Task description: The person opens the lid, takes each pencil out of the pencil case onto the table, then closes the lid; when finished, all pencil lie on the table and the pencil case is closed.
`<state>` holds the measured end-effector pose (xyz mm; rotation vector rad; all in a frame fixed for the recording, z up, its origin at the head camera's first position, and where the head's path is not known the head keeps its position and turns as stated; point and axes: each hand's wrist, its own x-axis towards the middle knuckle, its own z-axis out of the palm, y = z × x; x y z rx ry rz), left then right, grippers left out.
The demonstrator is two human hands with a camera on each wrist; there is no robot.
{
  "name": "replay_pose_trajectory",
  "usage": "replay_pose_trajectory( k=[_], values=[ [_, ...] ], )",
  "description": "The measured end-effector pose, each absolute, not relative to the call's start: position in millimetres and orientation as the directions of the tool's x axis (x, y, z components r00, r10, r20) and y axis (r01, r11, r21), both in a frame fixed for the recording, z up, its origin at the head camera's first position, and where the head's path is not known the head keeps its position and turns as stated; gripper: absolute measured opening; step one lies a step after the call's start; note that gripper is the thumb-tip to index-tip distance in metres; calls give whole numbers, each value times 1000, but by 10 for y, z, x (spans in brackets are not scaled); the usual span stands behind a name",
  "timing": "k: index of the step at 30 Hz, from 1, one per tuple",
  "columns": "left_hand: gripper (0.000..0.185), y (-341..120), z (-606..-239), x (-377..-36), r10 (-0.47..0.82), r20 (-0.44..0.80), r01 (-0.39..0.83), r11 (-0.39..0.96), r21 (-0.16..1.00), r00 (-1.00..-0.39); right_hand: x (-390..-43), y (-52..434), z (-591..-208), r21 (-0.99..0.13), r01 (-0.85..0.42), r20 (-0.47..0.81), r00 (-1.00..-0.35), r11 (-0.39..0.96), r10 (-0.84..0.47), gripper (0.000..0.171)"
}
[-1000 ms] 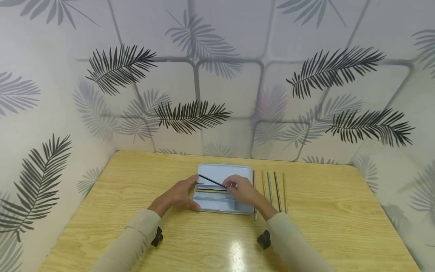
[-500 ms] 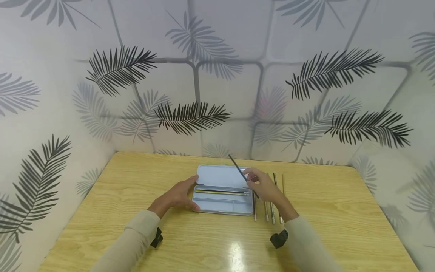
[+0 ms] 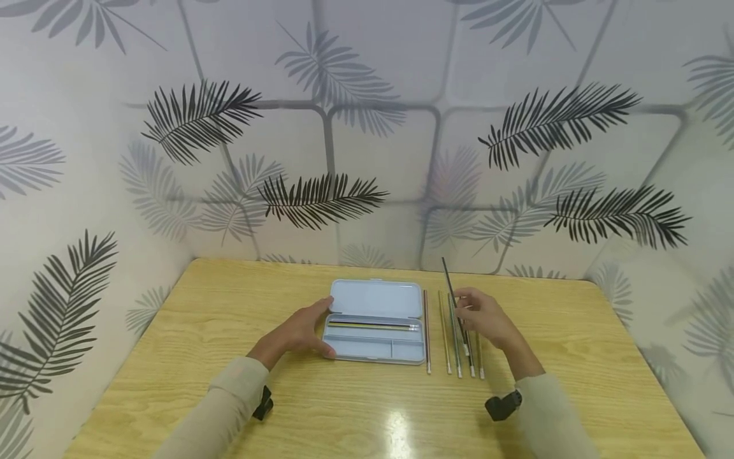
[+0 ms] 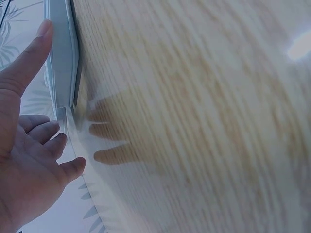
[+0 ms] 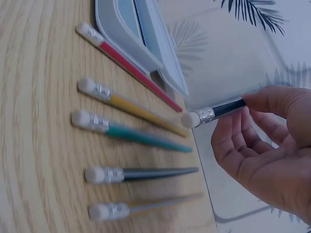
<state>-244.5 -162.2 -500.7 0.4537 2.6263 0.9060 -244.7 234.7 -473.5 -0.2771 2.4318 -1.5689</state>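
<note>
A black pencil (image 3: 450, 285) with a white eraser end is pinched between the thumb and fingers of my right hand (image 3: 486, 319). It is raised above a row of pencils on the table. In the right wrist view the row shows a red pencil (image 5: 133, 70), a yellow pencil (image 5: 146, 112), a green pencil (image 5: 146, 137), a dark pencil (image 5: 158, 174) and a gold-toned pencil (image 5: 163, 204). The pale blue pencil case (image 3: 358, 348) lies with its lid (image 3: 375, 298) raised, several pencils (image 3: 373, 325) in its rear compartment. My left hand (image 3: 295, 328) rests against its left side, thumb at the front corner.
Wood-grain table (image 3: 321, 408) runs under everything. A patterned wall (image 3: 373, 159) with leaf prints stands right behind its far edge. Black wrist cameras (image 3: 503, 405) sit below both cuffs.
My right hand has carried the black pencil from above the case rightward to over the pencil row, turning it more upright. My left hand has stayed at the case.
</note>
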Motion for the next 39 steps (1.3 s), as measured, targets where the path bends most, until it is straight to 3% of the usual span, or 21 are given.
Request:
replay_pose_trajectory(
  k=[10,24,34,39],
  values=[
    [121,-1615,-5002,-2440,391,-197,188,751,633,-899,-2341,2632,-4751,-861,117,-221,-963,496,-156,45],
    [121,-1617,-4999,-2454,390,-193,186,746,639,-900,-2239,2852,-4849,-769,164,-251,-966,618,-55,44],
    [121,-1611,-5001,-2442,384,-196,179,747,640,-902,-2223,2887,-4914,-801,258,-314,-949,541,-11,44],
    [121,-1614,-4989,-2427,381,-196,177,749,639,-904,-2241,2862,-4902,-799,218,-275,-961,561,-18,44]
  ],
)
